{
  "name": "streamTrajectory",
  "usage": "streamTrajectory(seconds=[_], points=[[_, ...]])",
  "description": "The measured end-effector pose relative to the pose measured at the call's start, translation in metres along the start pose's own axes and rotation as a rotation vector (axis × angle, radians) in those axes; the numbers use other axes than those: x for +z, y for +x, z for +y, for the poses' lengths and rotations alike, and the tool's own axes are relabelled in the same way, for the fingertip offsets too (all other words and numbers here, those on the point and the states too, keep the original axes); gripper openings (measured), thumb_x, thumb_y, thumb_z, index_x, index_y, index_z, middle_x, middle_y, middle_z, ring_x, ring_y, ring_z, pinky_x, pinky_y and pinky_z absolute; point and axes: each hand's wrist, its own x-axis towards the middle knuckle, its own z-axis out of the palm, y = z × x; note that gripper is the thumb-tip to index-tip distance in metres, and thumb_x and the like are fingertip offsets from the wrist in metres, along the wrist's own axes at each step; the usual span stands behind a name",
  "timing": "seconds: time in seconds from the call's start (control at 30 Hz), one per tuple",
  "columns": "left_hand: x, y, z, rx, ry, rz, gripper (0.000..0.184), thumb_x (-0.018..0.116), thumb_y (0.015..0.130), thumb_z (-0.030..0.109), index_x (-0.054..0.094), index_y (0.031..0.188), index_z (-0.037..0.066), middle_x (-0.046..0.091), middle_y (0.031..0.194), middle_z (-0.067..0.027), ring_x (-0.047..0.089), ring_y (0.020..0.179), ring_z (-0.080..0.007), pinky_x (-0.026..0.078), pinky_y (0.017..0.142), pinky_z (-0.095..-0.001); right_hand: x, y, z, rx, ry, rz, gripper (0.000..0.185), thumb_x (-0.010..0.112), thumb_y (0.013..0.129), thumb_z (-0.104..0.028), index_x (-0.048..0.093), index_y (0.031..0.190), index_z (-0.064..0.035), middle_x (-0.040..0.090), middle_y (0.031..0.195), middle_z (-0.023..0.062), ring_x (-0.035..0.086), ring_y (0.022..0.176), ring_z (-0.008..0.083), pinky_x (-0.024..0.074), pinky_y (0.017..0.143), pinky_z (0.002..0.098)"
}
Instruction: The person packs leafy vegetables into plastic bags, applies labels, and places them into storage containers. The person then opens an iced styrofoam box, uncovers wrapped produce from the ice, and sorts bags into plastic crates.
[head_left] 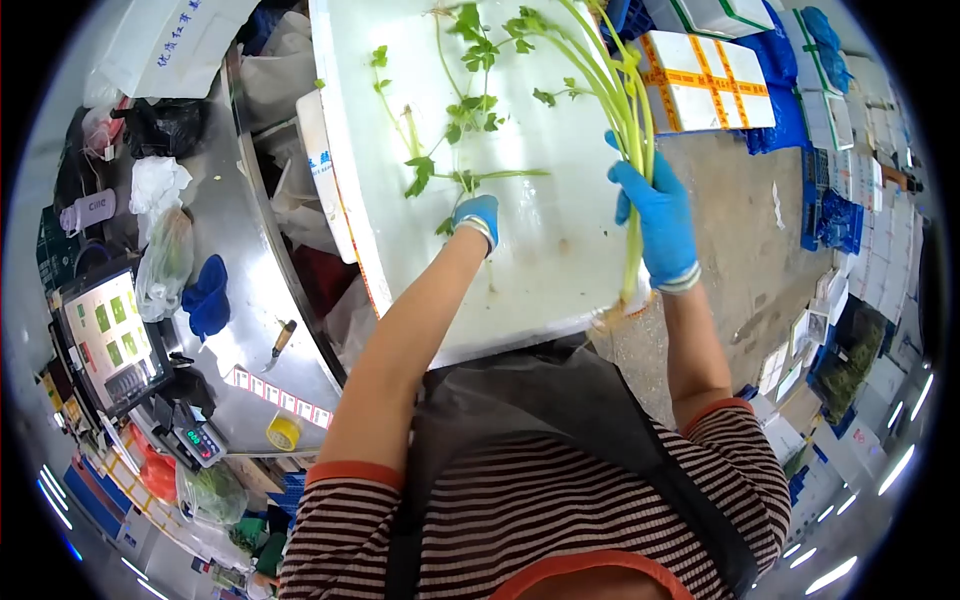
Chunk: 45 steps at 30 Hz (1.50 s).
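My right hand (658, 215), in a blue glove, is wrapped around a bunch of celery (627, 110) with long pale green stalks. The stalks run upward past the far side of the tub, and their root ends hang by its right rim. Inside the white foam tub (560, 225), my left hand (477, 218), also gloved in blue, is closed at the base of a leafy celery sprig (510, 174). Its fingertips are partly hidden. Several loose celery sprigs (470, 105) lie on the tub floor beyond that hand.
On the left, a steel table (245, 225) carries a knife (283, 338), a blue cloth-like item (207, 297), yellow tape (283, 432), a label strip (283, 398) and a touchscreen scale (115, 335). A taped foam box (705, 85) stands right of the tub.
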Motion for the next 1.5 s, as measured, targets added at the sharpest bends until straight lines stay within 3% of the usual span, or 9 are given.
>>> streamTrajectory(seconds=[0.1,0.2,0.27,0.33,0.47,0.6,0.87,1.27,1.5], points=[[0.033,-0.092,0.032,0.439,0.069,0.114,0.047,0.047,0.096,0.041,0.055,0.124,0.004,0.06,0.11,-0.007,0.056,0.1,-0.0165,0.043,0.087,-0.0299,0.02,0.004,0.031,-0.037,-0.129,0.015,0.048,0.061,0.091,-0.025,0.047,0.13,-0.001,0.059,0.086,0.005,0.052,0.063,0.0099,0.0464,0.057,0.0249],[0.026,-0.165,0.073,0.143,-0.326,-0.527,0.07,0.039,0.094,0.061,0.048,0.132,0.003,0.057,0.121,-0.0096,0.055,0.111,-0.0208,0.042,0.096,-0.0332,0.055,-0.029,0.066,-0.092,-0.269,-0.054,0.055,0.062,0.091,-0.029,0.043,0.132,0.0026,0.06,0.099,0.0142,0.059,0.084,0.0203,0.0494,0.075,0.0324],[0.023,-0.188,0.072,0.26,-0.461,-0.802,0.082,0.042,0.09,0.065,0.034,0.14,-0.001,0.051,0.131,-0.0179,0.051,0.12,-0.0257,0.041,0.102,-0.0391,0.074,-0.074,0.086,-0.217,-0.234,-0.165,0.058,0.061,0.091,-0.029,0.039,0.135,0.002,0.059,0.112,0.0193,0.058,0.104,0.0264,0.0455,0.09,0.0365],[0.015,-0.201,0.062,0.241,-0.424,-0.731,0.087,0.029,0.091,0.068,0.032,0.142,-0.002,0.048,0.136,-0.0191,0.048,0.125,-0.0284,0.037,0.106,-0.0379,0.079,-0.116,0.093,-0.329,-0.42,-0.211,0.065,0.061,0.091,-0.028,0.031,0.142,0.0002,0.054,0.125,0.0227,0.056,0.114,0.0304,0.0427,0.096,0.037],[-0.001,-0.203,0.04,0.211,-0.573,-0.619,0.066,0.05,0.096,0.044,0.034,0.141,-0.001,0.048,0.136,-0.0196,0.05,0.124,-0.0287,0.041,0.105,-0.0378,0.075,-0.138,0.095,-0.153,-0.473,-0.409,0.079,0.065,0.087,-0.031,0.021,0.147,-0.0008,0.049,0.132,0.0241,0.054,0.117,0.0329,0.0422,0.098,0.0373],[-0.019,-0.233,0.065,0.453,-0.489,-0.789,0.054,0.06,0.09,0.011,0.039,0.139,0.0,0.059,0.116,-0.011,0.058,0.091,-0.0139,0.049,0.083,-0.0262,0.085,-0.14,0.076,-0.179,-0.483,-0.537,0.088,0.068,0.083,-0.034,0.018,0.149,-0.0025,0.051,0.131,0.0232,0.056,0.114,0.0326,0.0443,0.095,0.0374],[-0.123,-0.356,0.12,0.765,-0.169,-0.544,0.055,0.057,0.087,0.01,0.041,0.138,-0.002,0.063,0.114,-0.011,0.06,0.079,-0.0113,0.05,0.075,-0.0243,0.11,-0.117,0.043,-0.468,-0.363,-0.46,0.06,0.058,0.088,-0.002,0.037,0.145,-0.0081,0.061,0.096,0.0044,0.055,0.08,0.0104,0.0469,0.081,0.0268],[-0.353,-0.365,-0.004,0.78,-0.18,0.184,0.049,0.055,0.089,0.006,0.044,0.135,-0.002,0.064,0.109,-0.012,0.059,0.074,-0.0102,0.052,0.07,-0.0222,0.094,-0.059,0.092,-0.412,-0.76,-0.47,0.051,0.062,0.09,-0.017,0.047,0.139,-0.0162,0.063,0.093,0.0047,0.059,0.08,0.0135,0.0487,0.078,0.028],[-0.476,-0.261,-0.135,0.526,-0.698,-0.009,0.052,0.051,0.091,0.004,0.034,0.14,-0.003,0.053,0.131,-0.0169,0.059,0.111,-0.0207,0.05,0.092,-0.029,0.091,0.004,0.119,-0.356,-1.206,-0.662,0.056,0.065,0.086,-0.034,0.049,0.137,-0.0159,0.066,0.103,0.01,0.065,0.081,0.0232,0.052,0.079,0.0345]])
